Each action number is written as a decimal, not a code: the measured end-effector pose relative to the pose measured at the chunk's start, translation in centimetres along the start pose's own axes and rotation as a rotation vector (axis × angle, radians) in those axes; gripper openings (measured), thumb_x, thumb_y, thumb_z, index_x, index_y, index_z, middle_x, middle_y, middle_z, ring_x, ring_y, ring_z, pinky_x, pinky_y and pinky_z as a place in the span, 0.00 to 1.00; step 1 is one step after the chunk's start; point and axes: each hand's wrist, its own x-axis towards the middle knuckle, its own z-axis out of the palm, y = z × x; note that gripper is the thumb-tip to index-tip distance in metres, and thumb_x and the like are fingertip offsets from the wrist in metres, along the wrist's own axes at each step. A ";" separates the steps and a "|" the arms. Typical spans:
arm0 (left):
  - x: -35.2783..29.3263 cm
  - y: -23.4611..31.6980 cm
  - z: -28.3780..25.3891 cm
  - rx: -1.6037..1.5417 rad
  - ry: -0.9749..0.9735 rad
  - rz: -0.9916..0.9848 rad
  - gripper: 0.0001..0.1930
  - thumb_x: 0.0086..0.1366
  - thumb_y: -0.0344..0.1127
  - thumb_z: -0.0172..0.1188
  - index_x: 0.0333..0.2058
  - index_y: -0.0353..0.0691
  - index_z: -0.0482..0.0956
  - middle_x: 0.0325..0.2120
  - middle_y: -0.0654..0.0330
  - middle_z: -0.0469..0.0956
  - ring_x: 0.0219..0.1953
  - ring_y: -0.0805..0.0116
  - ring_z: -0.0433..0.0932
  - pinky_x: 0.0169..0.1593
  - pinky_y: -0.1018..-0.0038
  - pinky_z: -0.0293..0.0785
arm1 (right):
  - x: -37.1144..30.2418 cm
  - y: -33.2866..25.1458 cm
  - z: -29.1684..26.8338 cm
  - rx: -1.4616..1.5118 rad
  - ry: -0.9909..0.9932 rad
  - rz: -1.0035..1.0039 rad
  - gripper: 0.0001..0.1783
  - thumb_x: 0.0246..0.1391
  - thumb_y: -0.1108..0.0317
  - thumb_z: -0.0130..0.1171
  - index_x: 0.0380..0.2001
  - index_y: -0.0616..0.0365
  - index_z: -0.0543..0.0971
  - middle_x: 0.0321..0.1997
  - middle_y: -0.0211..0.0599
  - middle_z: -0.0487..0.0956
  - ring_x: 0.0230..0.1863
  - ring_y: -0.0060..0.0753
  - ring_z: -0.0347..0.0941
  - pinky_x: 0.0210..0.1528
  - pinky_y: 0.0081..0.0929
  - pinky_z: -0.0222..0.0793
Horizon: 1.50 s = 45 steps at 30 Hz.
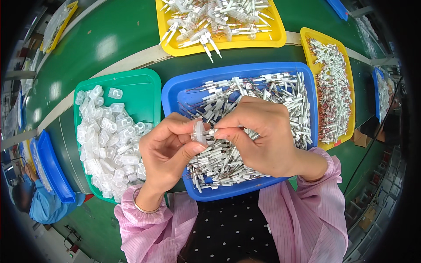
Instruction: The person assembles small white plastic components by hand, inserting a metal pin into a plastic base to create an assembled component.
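Observation:
My left hand [166, 147] pinches a clear plastic cover [199, 131] between thumb and fingers, held on edge above the trays. From the right, my right hand [263, 136] grips a slim white wired part [211, 132] in its fingertips. The part's end meets the face of the cover; whether it sits inside cannot be told. Below both hands stands a blue tray [239, 69] heaped with similar white parts with thin dark leads. Beside my left hand, a green tray [147, 90] holds a pile of loose clear plastic covers [107, 138].
A yellow tray [223, 49] of covers joined with white parts stands at the far side. Another yellow tray [347, 72], full of white wired parts, is at the right. Blue trays [55, 168] line the left, near a person in blue [55, 201]. The worktop [118, 41] is green.

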 end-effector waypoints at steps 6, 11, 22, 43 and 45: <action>-0.2 -0.3 0.1 0.209 0.020 0.104 0.14 0.49 0.19 0.63 0.36 0.29 0.74 0.31 0.55 0.73 0.33 0.71 0.74 0.40 0.76 0.72 | -0.8 0.1 0.9 -0.077 0.112 -0.103 0.07 0.33 0.82 0.62 0.19 0.60 0.76 0.16 0.34 0.73 0.16 0.33 0.66 0.17 0.26 0.59; 0.2 0.5 -0.3 0.268 -0.088 0.152 0.15 0.49 0.22 0.64 0.38 0.29 0.74 0.33 0.53 0.74 0.36 0.65 0.76 0.40 0.74 0.72 | -1.0 -0.8 0.0 -0.058 0.079 -0.208 0.07 0.34 0.79 0.63 0.21 0.60 0.75 0.15 0.34 0.70 0.15 0.34 0.65 0.18 0.28 0.60; 0.4 1.8 -0.9 0.228 0.153 0.067 0.17 0.52 0.29 0.63 0.41 0.30 0.73 0.35 0.53 0.76 0.39 0.63 0.76 0.42 0.73 0.71 | -0.9 13.2 -23.4 -1.232 0.192 0.336 0.07 0.39 0.78 0.55 0.26 0.63 0.79 0.28 0.46 0.77 0.34 0.48 0.73 0.39 0.37 0.69; 0.8 1.4 -0.5 -0.261 0.095 -0.138 0.17 0.59 0.30 0.56 0.46 0.28 0.69 0.36 0.52 0.75 0.31 0.69 0.75 0.28 0.81 0.67 | 0.9 7.5 -15.8 -1.017 0.437 -0.024 0.04 0.45 0.82 0.56 0.28 0.65 0.76 0.31 0.40 0.77 0.35 0.32 0.74 0.39 0.22 0.67; 0.8 1.4 -0.5 -0.323 0.093 -0.151 0.17 0.59 0.30 0.57 0.46 0.28 0.68 0.36 0.50 0.75 0.31 0.69 0.75 0.28 0.81 0.68 | 1.1 4.6 -13.0 -0.622 0.428 0.023 0.04 0.44 0.83 0.56 0.27 0.68 0.76 0.31 0.38 0.77 0.35 0.28 0.73 0.38 0.22 0.68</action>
